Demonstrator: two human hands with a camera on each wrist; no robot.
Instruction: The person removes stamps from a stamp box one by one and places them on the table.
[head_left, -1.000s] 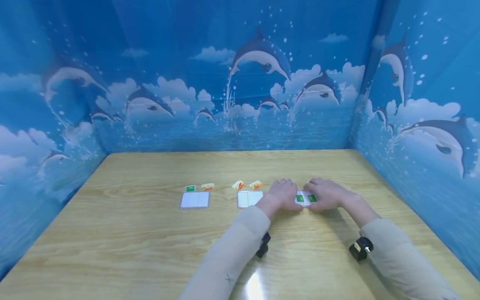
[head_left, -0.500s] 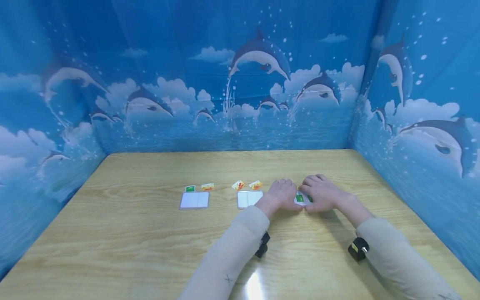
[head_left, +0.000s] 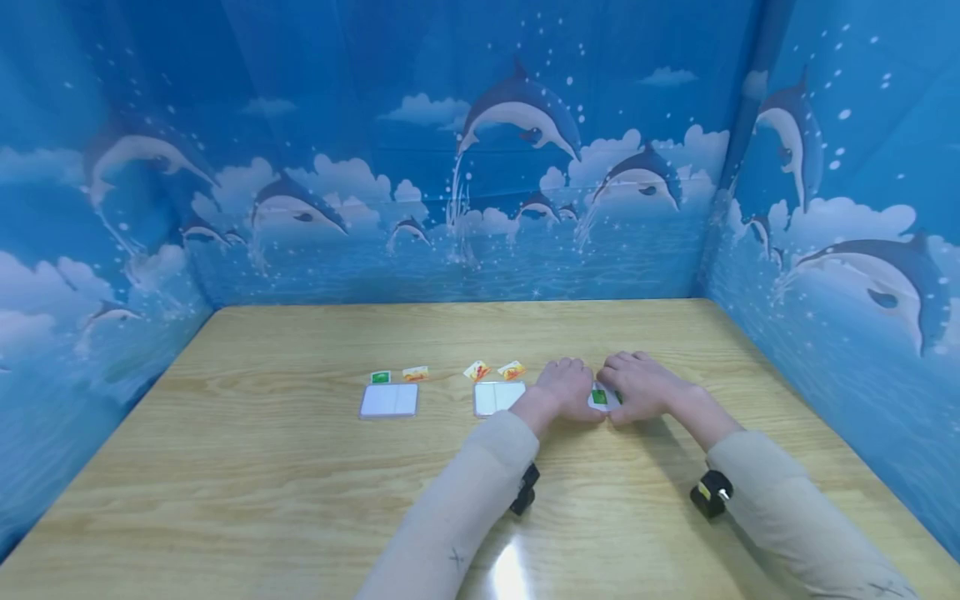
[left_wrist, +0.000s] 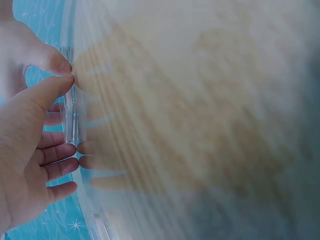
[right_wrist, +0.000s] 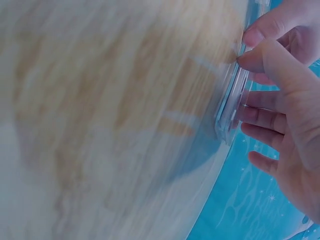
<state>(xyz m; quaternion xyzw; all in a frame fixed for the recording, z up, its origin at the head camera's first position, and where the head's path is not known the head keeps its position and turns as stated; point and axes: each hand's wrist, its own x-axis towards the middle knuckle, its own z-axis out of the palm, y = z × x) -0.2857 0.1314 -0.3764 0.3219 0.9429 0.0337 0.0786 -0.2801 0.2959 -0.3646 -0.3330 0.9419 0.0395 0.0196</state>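
A small flat clear plastic case point(head_left: 602, 398) with green pictures on white lies on the table's right half, partly covered by both hands. My left hand point(head_left: 566, 390) holds its left side, thumb on the near edge and fingers toward the far side. Opposite it, my right hand point(head_left: 641, 387) holds the right side and covers most of one green picture. In the left wrist view, the thumbtips nearly meet at the case's near edge point(left_wrist: 72, 110). The right wrist view shows the right hand's fingers point(right_wrist: 265, 117) behind the clear case point(right_wrist: 230, 105).
Two similar flat cases with white insides, one at the middle point(head_left: 487, 400) and one further left point(head_left: 388, 401), lie in a row. Behind them are small cards: a green one point(head_left: 381, 377) and several orange-yellow ones point(head_left: 416, 374). A dolphin-print curtain point(head_left: 450, 250) surrounds the wooden table point(head_left: 300, 500).
My right hand has shifted slightly left along the case and now covers most of the right green picture. The left hand stays in place.
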